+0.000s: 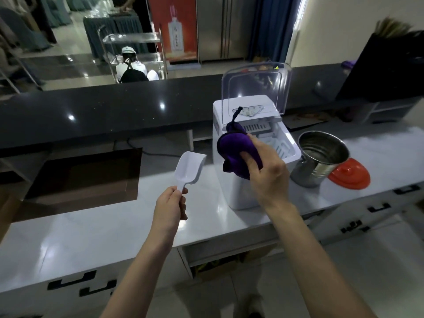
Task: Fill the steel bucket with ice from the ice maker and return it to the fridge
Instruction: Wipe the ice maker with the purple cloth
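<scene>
A white ice maker (pixel 238 193) stands on the white counter (pixel 91 232) with its clear lid (pixel 254 88) raised. Just right of it sits the steel bucket (pixel 321 154), open and upright, its inside looking empty. My left hand (pixel 171 206) grips the handle of a white plastic scoop (pixel 188 167), held above the counter left of the machine. My right hand (pixel 266 171) holds a bunched purple cloth (pixel 238 150) over the front left corner of the ice maker's opening.
An orange lid (pixel 351 173) lies on the counter behind the bucket. A dark raised ledge (pixel 114 111) runs along the back. A dark recessed opening (pixel 87 175) sits at the counter's left. A steel fridge (pixel 220 28) stands far behind, and a person crouches near a steel cart (pixel 135 51).
</scene>
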A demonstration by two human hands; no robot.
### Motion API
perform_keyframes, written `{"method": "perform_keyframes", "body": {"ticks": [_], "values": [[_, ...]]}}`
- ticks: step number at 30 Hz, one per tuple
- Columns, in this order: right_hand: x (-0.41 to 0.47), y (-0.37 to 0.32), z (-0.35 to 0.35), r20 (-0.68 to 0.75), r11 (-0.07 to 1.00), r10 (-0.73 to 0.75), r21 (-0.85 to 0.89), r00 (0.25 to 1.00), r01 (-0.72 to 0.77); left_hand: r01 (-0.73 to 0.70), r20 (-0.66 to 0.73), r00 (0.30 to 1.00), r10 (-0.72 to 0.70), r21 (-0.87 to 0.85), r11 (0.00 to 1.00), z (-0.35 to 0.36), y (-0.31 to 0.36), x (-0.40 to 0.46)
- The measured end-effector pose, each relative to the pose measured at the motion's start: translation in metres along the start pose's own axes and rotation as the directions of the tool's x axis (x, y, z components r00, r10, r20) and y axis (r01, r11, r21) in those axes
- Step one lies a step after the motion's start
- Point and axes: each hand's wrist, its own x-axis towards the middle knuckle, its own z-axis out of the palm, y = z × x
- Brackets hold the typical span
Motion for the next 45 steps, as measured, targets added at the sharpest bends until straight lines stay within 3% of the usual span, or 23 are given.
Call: {"method": "perform_keyframes", "body": {"ticks": [6, 10, 15, 20, 25, 30, 35, 40, 45], "values": [[0.049, 0.032, -0.043, -0.123, 1.0, 0.01, 0.012, 0.992, -0.009, -0.122, 0.034, 0.992, 0.118, 0.205, 0.971, 0.042, 0.023, 0.013], [0.079, 0.066, -0.067, -0.143, 0.999, 0.032, 0.029, 0.989, -0.028, -0.256, 0.077, 0.966, 0.248, 0.435, 0.863, 0.081, 0.043, 0.02], [0.113, 0.115, -0.087, -0.142, 0.998, 0.035, 0.048, 0.989, -0.028, -0.366, 0.151, 0.927, 0.344, 0.561, 0.742, 0.133, 0.062, 0.032], [0.136, 0.164, -0.1, -0.094, 0.995, 0.025, 0.098, 0.995, -0.015, -0.317, 0.177, 0.937, 0.302, 0.795, 0.518, 0.183, 0.069, 0.056], [0.152, 0.204, -0.108, -0.03, 0.99, 0.019, 0.139, 0.999, -0.015, -0.334, 0.219, 0.925, 0.31, 0.858, 0.39, 0.22, 0.071, 0.079], [0.163, 0.225, -0.109, -0.012, 0.985, 0.034, 0.168, 0.999, -0.031, -0.381, 0.338, 0.905, 0.258, 0.914, 0.142, 0.233, 0.069, 0.092], [0.169, 0.232, -0.102, 0.005, 0.977, 0.067, 0.2, 0.998, -0.067, -0.38, 0.368, 0.923, 0.115, 0.92, 0.101, 0.236, 0.065, 0.103], [0.173, 0.237, -0.097, 0.016, 0.977, 0.098, 0.189, 0.995, -0.099, -0.376, 0.371, 0.925, 0.075, 0.925, 0.062, 0.242, 0.063, 0.114], [0.178, 0.241, -0.093, 0.009, 0.972, 0.134, 0.194, 0.991, -0.134, -0.381, 0.383, 0.923, 0.039, 0.923, -0.048, 0.243, 0.06, 0.121]]}}
